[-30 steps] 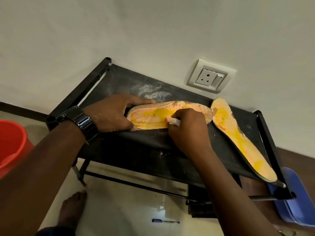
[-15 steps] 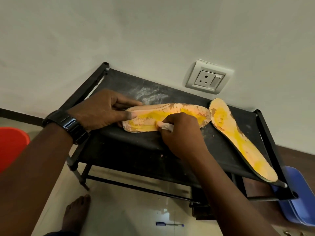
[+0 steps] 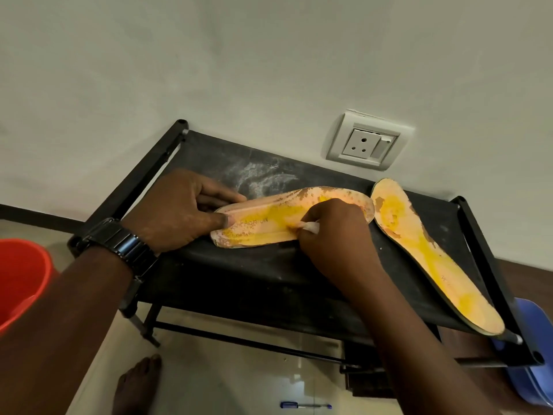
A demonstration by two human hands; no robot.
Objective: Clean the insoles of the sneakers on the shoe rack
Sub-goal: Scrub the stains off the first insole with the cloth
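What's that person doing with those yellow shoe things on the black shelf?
They're cleaning the pads that go inside sneakers, on a black shoe rack. The left hand holds one insole down by its heel end, thumb on top. The right hand pinches a small white wad, maybe a cloth, and presses it on the middle of that insole. A second insole lies to the right on the rack, untouched. A red bucket stands on the floor at the left.
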